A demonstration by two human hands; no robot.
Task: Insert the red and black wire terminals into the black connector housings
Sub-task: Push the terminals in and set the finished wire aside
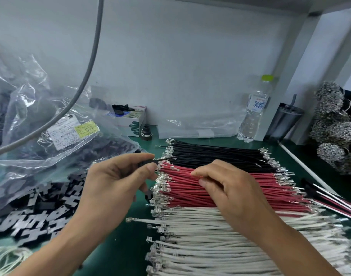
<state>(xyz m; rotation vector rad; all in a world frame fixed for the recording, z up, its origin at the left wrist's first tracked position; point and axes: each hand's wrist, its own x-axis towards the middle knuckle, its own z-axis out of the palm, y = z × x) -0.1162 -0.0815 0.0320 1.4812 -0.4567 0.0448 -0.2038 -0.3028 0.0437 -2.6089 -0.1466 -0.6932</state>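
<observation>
Item: my left hand point(119, 176) pinches housing point(143, 163) with black wire point(200, 155) seated; right hand point(220, 182) pinches red wire point(182, 169), insertion next.

Green bench mat point(115, 244) runs across the lower frame to a white back wall. Right of centre, three wire stacks lie on it side by side: black wires point(214, 154) furthest back, red wires point(190, 188) in the middle, white wires point(200, 242) nearest. Lower left: loose pile of black connector housings point(37, 216). Left: clear plastic bags point(57, 136), one with a printed label. Along the back: small cardboard box point(130, 120), black round fitting point(146, 133), flat plastic sleeve point(196, 126), water bottle point(255, 110), dark tumbler point(284, 120). Far right edge: finished wire assemblies point(333, 200).
</observation>
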